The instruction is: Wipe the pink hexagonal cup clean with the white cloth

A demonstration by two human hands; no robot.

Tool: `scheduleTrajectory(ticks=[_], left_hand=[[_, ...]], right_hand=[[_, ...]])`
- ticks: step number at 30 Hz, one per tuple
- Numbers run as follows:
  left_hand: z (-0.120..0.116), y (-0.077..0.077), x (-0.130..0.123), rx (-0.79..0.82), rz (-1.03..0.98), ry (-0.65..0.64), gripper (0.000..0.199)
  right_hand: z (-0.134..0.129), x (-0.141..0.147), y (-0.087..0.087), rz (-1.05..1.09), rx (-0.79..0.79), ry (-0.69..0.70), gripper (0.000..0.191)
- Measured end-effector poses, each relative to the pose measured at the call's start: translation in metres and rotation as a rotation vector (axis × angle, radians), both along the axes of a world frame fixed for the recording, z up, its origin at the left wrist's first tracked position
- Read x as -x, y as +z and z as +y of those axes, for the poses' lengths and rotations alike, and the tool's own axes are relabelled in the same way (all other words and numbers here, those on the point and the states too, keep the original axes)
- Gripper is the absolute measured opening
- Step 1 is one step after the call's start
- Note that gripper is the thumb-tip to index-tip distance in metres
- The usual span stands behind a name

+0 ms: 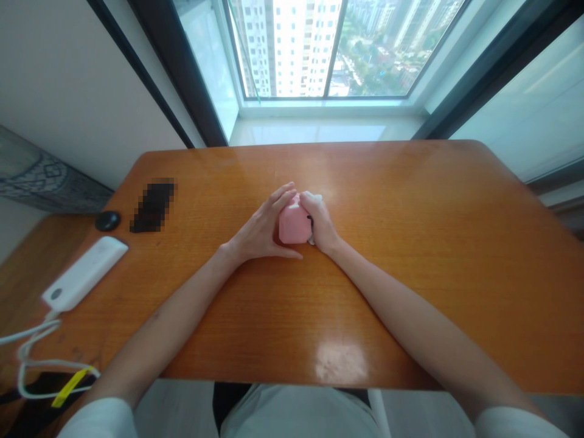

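Observation:
A small pink object (pixel 294 224) with rounded corners stands on the brown wooden table near its middle. My left hand (pixel 269 228) curves around its left side, the thumb stretched out along the near side and the fingers reaching over the far edge. On the right, my right hand (pixel 320 224) is closed around a crumpled white cloth or tissue (pixel 312 238), pressed against the right side of the pink object. A small dark spot shows beside the right fingers. What the white material is made of cannot be made out.
At the left of the table (pixel 410 255) are a blurred-out dark item (pixel 152 205), a round black object (pixel 107 221) and a white power strip (pixel 86 274) with a white cable (pixel 59 363) and yellow tag (pixel 72 387). A window (pixel 328 55) lies beyond the far edge.

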State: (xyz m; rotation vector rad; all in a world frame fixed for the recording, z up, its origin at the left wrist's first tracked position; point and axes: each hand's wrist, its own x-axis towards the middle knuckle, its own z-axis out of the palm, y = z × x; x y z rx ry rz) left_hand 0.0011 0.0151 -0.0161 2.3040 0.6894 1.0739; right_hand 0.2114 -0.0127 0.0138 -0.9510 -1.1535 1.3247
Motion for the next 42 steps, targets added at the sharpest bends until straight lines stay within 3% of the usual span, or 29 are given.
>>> scheduleTrajectory(ticks=[5, 10, 12, 16, 21, 25, 29, 34, 37, 39, 42], left_hand=[[-0.005, 0.010, 0.001, -0.078, 0.056, 0.053, 0.124], [-0.012, 0.013, -0.005, 0.187, 0.019, 0.119, 0.114], [-0.009, 0.008, -0.004, 0.205, 0.015, 0.104, 0.118], [-0.002, 0.000, 0.001, -0.016, 0.034, 0.034, 0.145], [-0.004, 0.008, 0.001, -0.177, 0.055, 0.055, 0.120], [-0.011, 0.016, -0.004, -0.033, 0.011, 0.096, 0.116], [-0.009, 0.010, -0.006, 0.179, -0.025, 0.074, 0.106], [-0.002, 0.005, 0.001, -0.065, -0.005, 0.006, 0.135], [-0.003, 0.010, 0.003, -0.148, 0.051, 0.011, 0.125], [-0.005, 0.014, 0.001, -0.118, 0.042, 0.048, 0.119], [-0.007, 0.015, -0.004, 0.056, -0.022, 0.079, 0.107]], right_hand=[[0.006, 0.001, -0.008, 0.062, 0.007, 0.011, 0.065], [-0.001, 0.000, -0.011, -0.047, -0.037, -0.017, 0.066], [-0.003, 0.000, -0.008, -0.063, -0.051, -0.020, 0.064], [0.001, 0.001, -0.004, 0.006, -0.022, -0.010, 0.063], [0.006, 0.003, -0.008, 0.043, -0.003, 0.002, 0.064], [0.000, 0.002, -0.009, -0.036, -0.049, -0.036, 0.067], [-0.005, 0.000, -0.005, -0.086, -0.064, -0.025, 0.067], [0.001, 0.001, -0.003, 0.000, -0.002, -0.001, 0.066], [0.005, 0.002, -0.006, 0.044, 0.018, -0.007, 0.068], [0.006, 0.003, -0.008, 0.051, 0.005, -0.010, 0.069], [0.002, 0.002, -0.007, -0.002, -0.022, -0.008, 0.070]])
